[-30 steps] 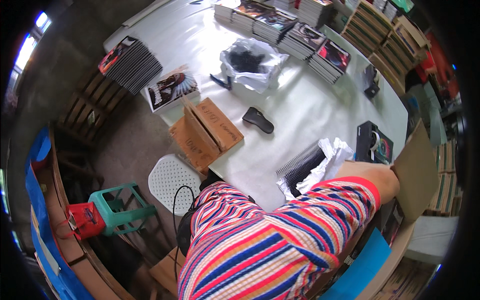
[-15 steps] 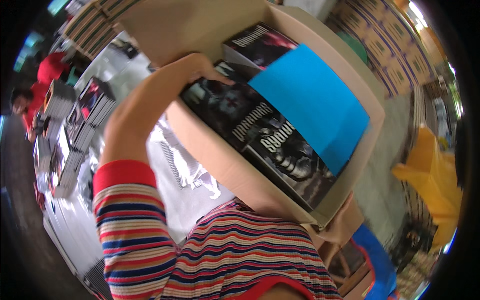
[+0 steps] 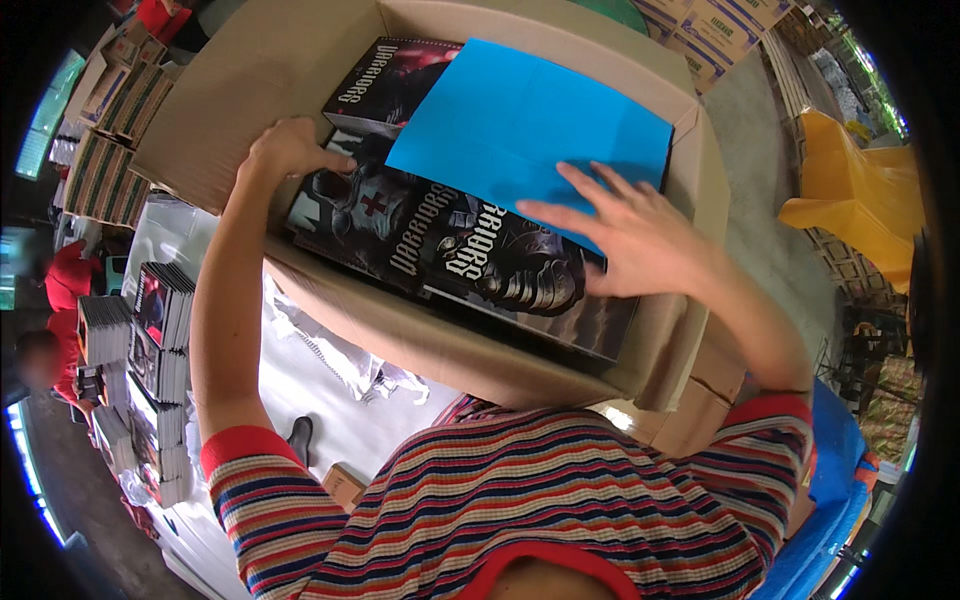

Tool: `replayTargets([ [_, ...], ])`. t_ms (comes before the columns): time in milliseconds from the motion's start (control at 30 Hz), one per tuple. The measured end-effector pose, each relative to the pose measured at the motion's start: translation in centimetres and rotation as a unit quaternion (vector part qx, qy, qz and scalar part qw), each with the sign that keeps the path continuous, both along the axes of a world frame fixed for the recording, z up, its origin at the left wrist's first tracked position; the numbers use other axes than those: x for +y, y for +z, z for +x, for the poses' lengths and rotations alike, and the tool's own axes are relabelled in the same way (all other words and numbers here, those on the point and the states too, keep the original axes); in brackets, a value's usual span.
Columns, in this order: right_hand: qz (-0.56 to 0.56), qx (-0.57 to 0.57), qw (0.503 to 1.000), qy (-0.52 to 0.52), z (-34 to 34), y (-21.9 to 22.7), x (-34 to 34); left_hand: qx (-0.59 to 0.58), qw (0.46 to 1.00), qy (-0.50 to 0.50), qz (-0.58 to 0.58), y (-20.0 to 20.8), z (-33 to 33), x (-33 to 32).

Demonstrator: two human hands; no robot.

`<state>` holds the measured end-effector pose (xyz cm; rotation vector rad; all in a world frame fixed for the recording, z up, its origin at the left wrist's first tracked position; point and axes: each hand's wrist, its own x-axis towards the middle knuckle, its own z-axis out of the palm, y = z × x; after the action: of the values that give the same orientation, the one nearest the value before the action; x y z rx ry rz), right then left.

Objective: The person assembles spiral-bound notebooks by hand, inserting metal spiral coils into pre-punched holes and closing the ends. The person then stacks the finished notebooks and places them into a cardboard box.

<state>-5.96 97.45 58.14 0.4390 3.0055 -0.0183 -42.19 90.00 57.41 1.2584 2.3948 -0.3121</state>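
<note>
A brown cardboard carton [image 3: 440, 335] stands open in front of me, packed with stacks of dark-covered notebooks [image 3: 350, 205]. A bright blue sheet [image 3: 520, 120] lies flat over the far and right part of the stacks. At the carton's left end, my left hand [image 3: 290, 150] rests by the edge of the left stack. Its thumb reaches out over the cover; the other fingers are partly hidden. With fingers spread, my right hand [image 3: 640, 230] is over the near right corner of the blue sheet and the front notebook [image 3: 530, 280]. Neither hand is closed on anything.
A raised carton flap [image 3: 215, 110] stands out at left. Beyond it are stacks of notebooks [image 3: 160, 340] on a white table and a person in red [image 3: 70, 280]. More cartons [image 3: 710, 40] are piled at the back. A yellow cloth [image 3: 850, 200] hangs at right.
My right hand has come into view over the blue sheet. My left hand has shifted outward on the left stack. The view has turned, so the carton sits more level.
</note>
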Motion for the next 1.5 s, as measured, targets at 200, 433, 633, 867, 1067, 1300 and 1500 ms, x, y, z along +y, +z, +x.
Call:
replayTargets([
  [200,-0.019,0.069,0.993,-0.089,-0.5,-0.2,2.8,0.003,0.992,-0.124,0.017,-4.4,-2.7,-2.5],
  [433,0.052,0.35,0.926,-0.128,0.7,0.5,4.3,0.006,0.984,-0.178,0.02,-6.6,-1.0,-3.1],
  [633,0.164,0.425,0.871,-0.184,1.9,3.2,4.3,0.003,0.989,-0.131,0.064,-5.2,-0.1,-4.1],
  [867,0.226,0.462,0.846,-0.137,3.4,4.5,3.4,-0.151,0.985,0.011,0.085,0.1,0.9,-1.1],
  [1067,0.255,0.524,0.797,-0.16,4.6,4.0,3.4,-0.503,0.859,0.062,0.076,-1.0,8.0,-0.1],
  [1300,0.272,0.551,0.769,-0.175,4.2,2.9,2.9,-0.549,0.83,0.083,0.052,-2.9,12.9,-0.1],
  [1500,0.231,0.557,0.777,-0.179,2.6,1.2,2.4,-0.43,0.88,0.16,0.121,-6.2,15.2,-0.3],
])
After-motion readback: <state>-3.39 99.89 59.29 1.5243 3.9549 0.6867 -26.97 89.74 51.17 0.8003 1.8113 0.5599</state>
